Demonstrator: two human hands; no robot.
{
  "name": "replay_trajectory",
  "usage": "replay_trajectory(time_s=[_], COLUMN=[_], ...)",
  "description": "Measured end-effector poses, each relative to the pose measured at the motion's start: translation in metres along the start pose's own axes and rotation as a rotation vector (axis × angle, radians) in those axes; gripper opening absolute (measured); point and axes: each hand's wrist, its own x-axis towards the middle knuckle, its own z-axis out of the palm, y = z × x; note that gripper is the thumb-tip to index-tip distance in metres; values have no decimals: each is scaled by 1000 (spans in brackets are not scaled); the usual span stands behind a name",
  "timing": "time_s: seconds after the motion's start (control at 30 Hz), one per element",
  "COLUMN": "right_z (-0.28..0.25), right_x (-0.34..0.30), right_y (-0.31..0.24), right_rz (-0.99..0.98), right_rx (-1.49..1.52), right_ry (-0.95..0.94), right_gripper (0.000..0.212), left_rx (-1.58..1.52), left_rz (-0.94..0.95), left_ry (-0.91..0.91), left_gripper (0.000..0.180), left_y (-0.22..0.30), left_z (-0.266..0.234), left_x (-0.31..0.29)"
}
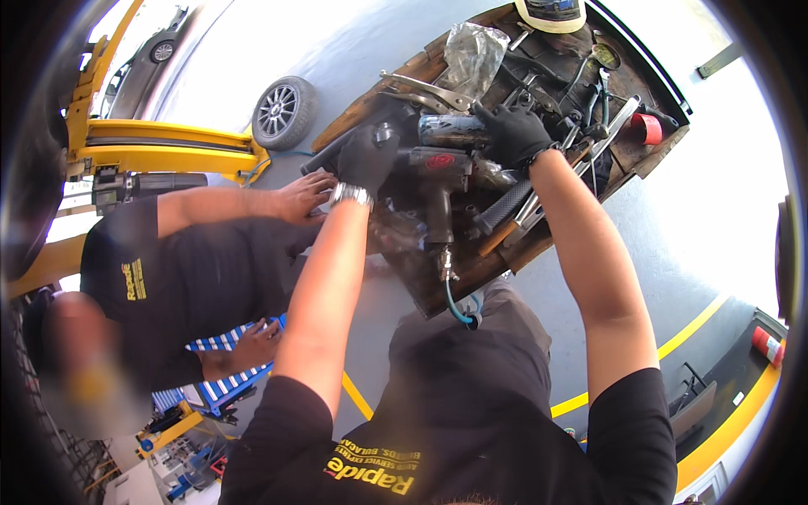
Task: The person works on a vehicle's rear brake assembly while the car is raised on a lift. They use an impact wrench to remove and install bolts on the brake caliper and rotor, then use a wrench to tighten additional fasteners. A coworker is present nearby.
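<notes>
My left hand (pixel 368 162), in a black glove, is closed around a small round metal piece that looks like a socket (pixel 384 133). Beside it on the worn tool-covered table lies an air impact wrench (pixel 438 172), its handle toward me and a teal hose (pixel 454 305) joined at its base. My right hand (pixel 515 135), gloved too, reaches over the tools with fingers apart, next to a scuffed blue cylinder (pixel 452 130). Just beyond sit locking pliers (pixel 433 91) and a clear plastic bag (pixel 475 55). The right fingertips are partly lost among dark tools.
A co-worker's bare hand (pixel 307 198) rests near the table's left edge, close to my left wrist. More pliers (pixel 599 105), a red roll (pixel 646 130) and a pale tub (pixel 551 15) lie on the table. A wheel (pixel 284 113) and yellow lift arm (pixel 168 145) are farther left.
</notes>
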Motion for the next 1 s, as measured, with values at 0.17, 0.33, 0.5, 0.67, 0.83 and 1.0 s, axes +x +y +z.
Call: replay_trajectory(time_s=[0.17, 0.33, 0.5, 0.67, 0.83, 1.0], right_z=[-1, -35, -63, -59, -50, -5], right_x=[-7, -26, -29, -21, -63, -165], right_y=[13, 48, 104, 141, 104, -22], right_rz=[9, 41, 154, 141, -173, -307], right_rx=[67, -121, -145, -129, 157, 855], right_ry=[-102, 153, 170, 80, 738, 301], right_gripper=[74, 75, 73, 66, 52, 39], left_rx=[298, 245, -28, -1127, -1639, -1696], left_rz=[-258, -280, -51, -65, -70, -460], left_ry=[-169, -214, -121, 162, -107, 131], left_gripper=[61, 67, 63, 46, 23, 20], left_y=[27, -9, -44, -24, 12, 46], left_z=[31, 53, 48, -1, -23, -7], left_x=[56, 67, 67, 4, -136, -267])
